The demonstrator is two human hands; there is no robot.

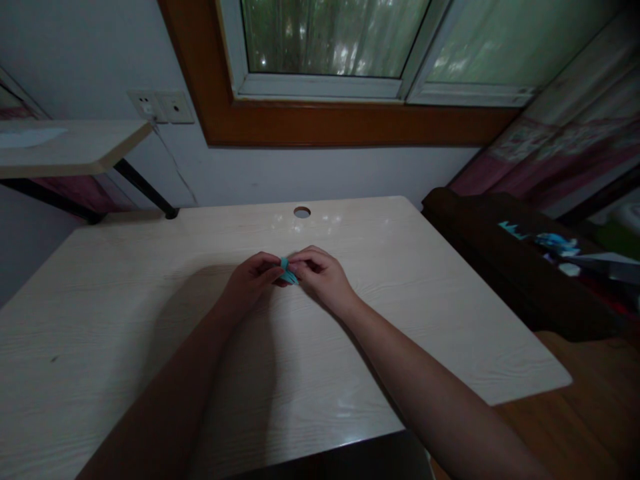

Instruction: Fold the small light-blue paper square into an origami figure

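Between my two hands is a small turquoise piece of folded paper or ribbon (289, 273), pinched from both sides just above the table (320, 373). The fingers of my left hand (253, 277) close on its left side. From the right, the thumb and fingertips of my right hand (323, 270) grip it too. Much of the piece is hidden by the fingers, so its exact kind and full shape cannot be made out.
A round cable hole (302, 212) lies near the table's back edge. At the left, a raised shelf (75, 147) stands on black legs. Beyond the right edge is a dark wooden cabinet (475, 233) with turquoise scraps (555, 243) and other items on it. A window (330, 40) is ahead.
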